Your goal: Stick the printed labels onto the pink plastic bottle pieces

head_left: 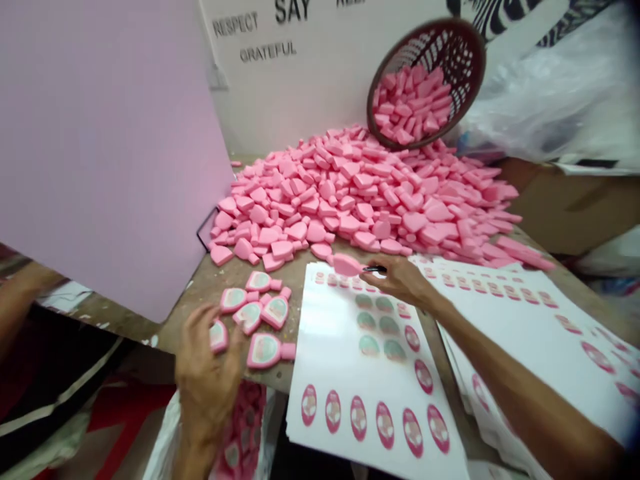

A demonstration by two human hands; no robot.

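Observation:
My left hand [210, 363] is curled around a small pink bottle-shaped piece [218, 336] with a pale green label, at the table's front edge. Beside it lie several more labelled pink pieces [264, 351]. My right hand [400, 275] pinches a slim black tool [375, 269], whose exact kind I cannot make out. The tool's end meets a plain pink bottle-shaped piece [347, 265] at the top of a white sticker sheet [345, 370]. That sheet carries green half-round labels and pink oval stickers.
A large heap of pink pieces [350, 190] covers the back of the table, spilling from a tilted brown basket [475, 63]. More sticker sheets [505, 333] lie at right. A pink board [110, 147] stands at left. Below the front edge hangs a bag [163, 433] of pink pieces.

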